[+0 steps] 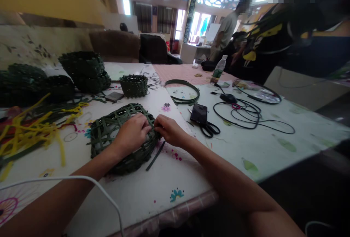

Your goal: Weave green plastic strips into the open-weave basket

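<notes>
A dark green basket [102,135], woven from flat strips, lies on the white flowered tablecloth in front of me. My left hand [133,132] rests over its right part, fingers curled and closed on the weave. At the right edge of the basket, my right hand [170,130] pinches the strips, its fingertips close to those of the left. What exactly lies between the fingertips is partly hidden. A loose green strip [155,156] slants down the cloth just below my right hand.
Behind stands a small woven basket [133,85]; larger green baskets [83,69] and yellow strips [41,129] fill the left. On the right are scissors [210,129], a phone [199,113], coiled cable [246,116], green hoops [182,82] and a bottle [219,68]. People stand beyond.
</notes>
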A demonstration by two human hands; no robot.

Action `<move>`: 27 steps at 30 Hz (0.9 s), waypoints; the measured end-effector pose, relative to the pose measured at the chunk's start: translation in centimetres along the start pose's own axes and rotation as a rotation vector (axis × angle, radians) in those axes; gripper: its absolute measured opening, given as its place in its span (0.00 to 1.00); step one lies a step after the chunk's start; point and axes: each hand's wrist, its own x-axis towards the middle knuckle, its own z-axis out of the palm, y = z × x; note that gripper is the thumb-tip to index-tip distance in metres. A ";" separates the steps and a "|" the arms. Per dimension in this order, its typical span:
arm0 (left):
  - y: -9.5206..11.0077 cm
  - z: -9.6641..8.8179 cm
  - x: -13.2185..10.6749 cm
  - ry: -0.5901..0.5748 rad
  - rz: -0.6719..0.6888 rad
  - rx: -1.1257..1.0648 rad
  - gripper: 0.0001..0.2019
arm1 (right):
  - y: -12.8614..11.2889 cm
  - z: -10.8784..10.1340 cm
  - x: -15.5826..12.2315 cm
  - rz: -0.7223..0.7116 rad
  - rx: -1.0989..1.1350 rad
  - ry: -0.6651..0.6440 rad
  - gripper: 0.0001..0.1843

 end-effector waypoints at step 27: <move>-1.0 -1.9 -1.2 -0.049 0.049 -0.247 0.06 | 0.0 -1.5 -0.1 -0.018 0.032 -0.089 0.05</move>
